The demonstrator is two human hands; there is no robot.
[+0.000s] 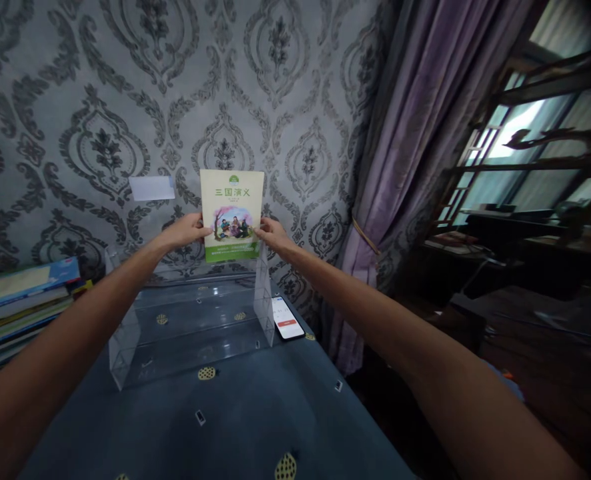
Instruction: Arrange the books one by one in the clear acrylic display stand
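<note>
Both my hands hold one book (233,207), cream with a green lower band and a picture of people under pink trees. It is upright with its cover facing me. My left hand (188,230) grips the left edge, thumb on the cover, while my right hand (274,235) does the same on the right edge. The fingers behind the book are hidden. The book is at the top back of a clear acrylic stepped rack (264,293), toward its right side. Whether its lower edge rests on the rack I cannot tell.
A stack of books (25,307) lies on the left of the dark blue cloth-covered table (245,413). A lit phone (287,319) lies right of the rack. Patterned wallpaper (175,87) bears a white paper slip (152,188). A purple curtain (400,147) hangs beyond the table's right edge.
</note>
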